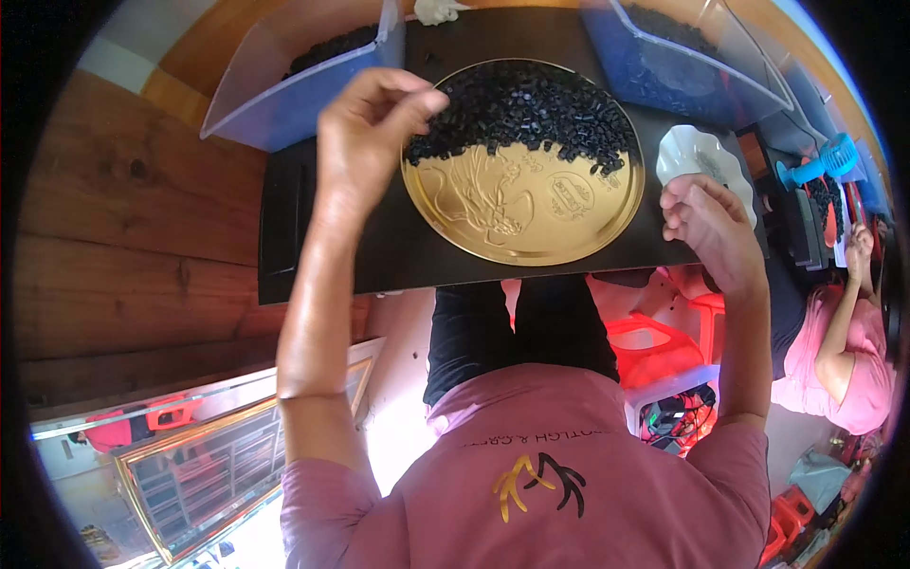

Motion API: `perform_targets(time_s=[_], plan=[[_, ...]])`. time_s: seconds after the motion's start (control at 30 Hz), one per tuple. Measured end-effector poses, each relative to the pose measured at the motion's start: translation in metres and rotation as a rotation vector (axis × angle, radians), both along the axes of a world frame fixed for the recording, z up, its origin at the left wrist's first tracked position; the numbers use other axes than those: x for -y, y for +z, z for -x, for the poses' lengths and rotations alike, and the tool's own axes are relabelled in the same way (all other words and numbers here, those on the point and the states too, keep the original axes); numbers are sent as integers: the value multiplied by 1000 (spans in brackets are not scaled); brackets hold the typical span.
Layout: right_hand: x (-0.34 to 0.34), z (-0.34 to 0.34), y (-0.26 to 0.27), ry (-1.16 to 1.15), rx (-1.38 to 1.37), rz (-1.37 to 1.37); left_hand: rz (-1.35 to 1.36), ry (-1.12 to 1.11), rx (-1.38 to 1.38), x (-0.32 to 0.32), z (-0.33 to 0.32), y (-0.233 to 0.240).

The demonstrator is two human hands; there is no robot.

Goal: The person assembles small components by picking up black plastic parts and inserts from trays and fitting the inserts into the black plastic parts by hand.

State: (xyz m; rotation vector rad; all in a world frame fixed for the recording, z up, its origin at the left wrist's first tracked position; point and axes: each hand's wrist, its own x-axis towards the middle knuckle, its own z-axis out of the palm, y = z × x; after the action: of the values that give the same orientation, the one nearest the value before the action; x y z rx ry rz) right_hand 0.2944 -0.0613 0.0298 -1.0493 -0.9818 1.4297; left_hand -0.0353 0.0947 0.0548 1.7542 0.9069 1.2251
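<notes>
A round gold tray (490, 213) with an embossed figure lies on the black tabletop. Small shiny black pieces (526, 107), like short cut tubes or beads, cover its far half. Over the tray's left rim hovers my left hand (373, 121), thumb and forefinger brought together; whether something small is pinched there cannot be made out. My right hand (718, 227) is raised at the tray's right, fingers bent towards the thumb, in front of a white scalloped dish (682, 146). Some small clear or greyish bits seem to lie in that dish. Any tiny piece in the right fingers is not visible.
Clear plastic bins stand behind the tray at left (284, 103) and right (682, 78), both holding black pieces. A small blue fan (839, 155) is at the far right, near a co-worker in pink (846, 355). A red plastic stool (650, 348) stands below the table.
</notes>
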Motion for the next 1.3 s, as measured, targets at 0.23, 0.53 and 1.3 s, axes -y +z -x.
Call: perform_targets(time_s=[0.23, 0.53, 1.3], plan=[[17, -49, 1, -212, 128, 25, -279, 236, -37, -113, 67, 28], [51, -101, -8, -350, 169, -10, -353, 87, -58, -98, 40, 58], [10, -77, -19, -55, 1693, -314, -526, 524, -800, -294, 198, 14]])
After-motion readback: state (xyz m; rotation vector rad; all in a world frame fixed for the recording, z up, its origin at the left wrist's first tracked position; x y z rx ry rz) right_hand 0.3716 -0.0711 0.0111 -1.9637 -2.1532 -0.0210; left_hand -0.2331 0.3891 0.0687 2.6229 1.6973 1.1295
